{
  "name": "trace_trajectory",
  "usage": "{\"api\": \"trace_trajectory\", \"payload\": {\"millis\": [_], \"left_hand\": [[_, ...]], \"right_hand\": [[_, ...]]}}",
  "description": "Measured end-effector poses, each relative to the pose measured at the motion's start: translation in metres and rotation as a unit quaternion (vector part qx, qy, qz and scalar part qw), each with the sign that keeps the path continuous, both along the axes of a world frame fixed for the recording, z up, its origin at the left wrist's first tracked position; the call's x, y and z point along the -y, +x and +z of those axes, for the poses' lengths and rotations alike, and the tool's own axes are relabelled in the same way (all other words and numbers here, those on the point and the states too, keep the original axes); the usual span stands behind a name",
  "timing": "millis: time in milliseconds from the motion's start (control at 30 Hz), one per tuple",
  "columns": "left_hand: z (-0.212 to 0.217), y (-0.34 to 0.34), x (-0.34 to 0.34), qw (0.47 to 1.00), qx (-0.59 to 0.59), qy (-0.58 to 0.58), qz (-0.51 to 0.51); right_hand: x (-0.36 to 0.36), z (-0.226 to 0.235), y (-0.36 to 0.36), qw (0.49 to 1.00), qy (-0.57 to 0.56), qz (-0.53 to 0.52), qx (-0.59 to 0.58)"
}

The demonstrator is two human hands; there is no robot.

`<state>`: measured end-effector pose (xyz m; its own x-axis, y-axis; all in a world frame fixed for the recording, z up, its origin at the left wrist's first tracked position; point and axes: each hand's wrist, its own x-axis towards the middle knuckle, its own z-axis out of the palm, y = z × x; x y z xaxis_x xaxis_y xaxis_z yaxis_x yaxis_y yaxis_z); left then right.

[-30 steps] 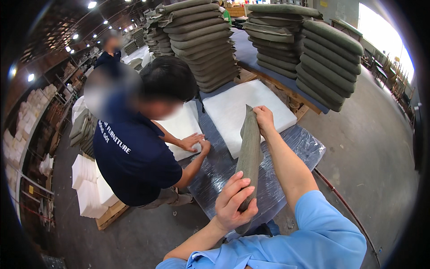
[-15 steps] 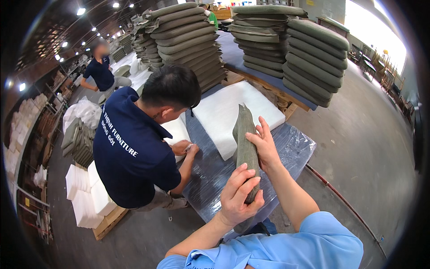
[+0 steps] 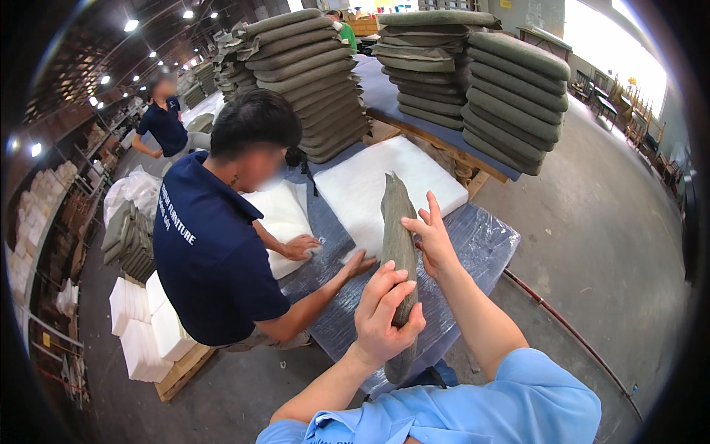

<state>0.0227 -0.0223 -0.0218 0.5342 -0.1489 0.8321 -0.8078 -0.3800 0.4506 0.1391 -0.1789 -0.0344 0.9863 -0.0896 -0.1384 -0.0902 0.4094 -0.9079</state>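
A grey-green fabric cushion [image 3: 399, 237] stands on edge before me, its pointed end away from me. My left hand [image 3: 386, 307] is wrapped round its nearer part, fingers on top. Along its right side, my right hand [image 3: 435, 240] rests against the cushion with the thumb, its fingers stretched out and apart. Beyond the cushion lies a white foam pad [image 3: 355, 185], on a table [image 3: 481, 244] covered in clear plastic film. To my left, a co-worker in a navy shirt [image 3: 207, 259] leans over a second white pad [image 3: 279, 211], both hands at the table.
Tall stacks of similar cushions [image 3: 303, 81] [image 3: 514, 103] stand on the blue-topped platform [image 3: 381, 96] behind the table. White foam blocks [image 3: 140, 348] sit on a pallet [image 3: 185, 374] at left. A reddish hose [image 3: 562, 318] crosses the floor at right. Another person [image 3: 159, 118] is farther back.
The co-worker has shifted left and spread both hands, one reaching toward the white pad beside my cushion. My cushion has tilted slightly and moved a little left; my left hand keeps its grip.
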Motion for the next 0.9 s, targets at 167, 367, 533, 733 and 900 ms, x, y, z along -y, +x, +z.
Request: {"api": "trace_trajectory", "payload": {"millis": [167, 367, 533, 733, 900], "left_hand": [[-0.007, -0.018, -0.011, 1.0, -0.001, 0.0, 0.007], [-0.034, -0.062, -0.024, 0.999, -0.039, 0.013, -0.025], [-0.045, -0.086, -0.023, 0.985, -0.076, 0.019, -0.152], [-0.03, -0.049, -0.028, 0.955, -0.155, 0.051, -0.249], [-0.033, -0.043, -0.021, 0.954, -0.163, 0.045, -0.246]], "right_hand": [[-0.005, -0.017, 0.035, 0.998, -0.05, 0.014, -0.039], [-0.027, -0.036, 0.075, 0.999, -0.044, -0.006, -0.013], [0.006, -0.047, 0.125, 0.953, -0.295, -0.007, 0.074], [0.018, -0.029, 0.145, 0.869, -0.482, 0.077, 0.081], [0.007, -0.022, 0.137, 0.833, -0.542, -0.006, 0.11]]}}
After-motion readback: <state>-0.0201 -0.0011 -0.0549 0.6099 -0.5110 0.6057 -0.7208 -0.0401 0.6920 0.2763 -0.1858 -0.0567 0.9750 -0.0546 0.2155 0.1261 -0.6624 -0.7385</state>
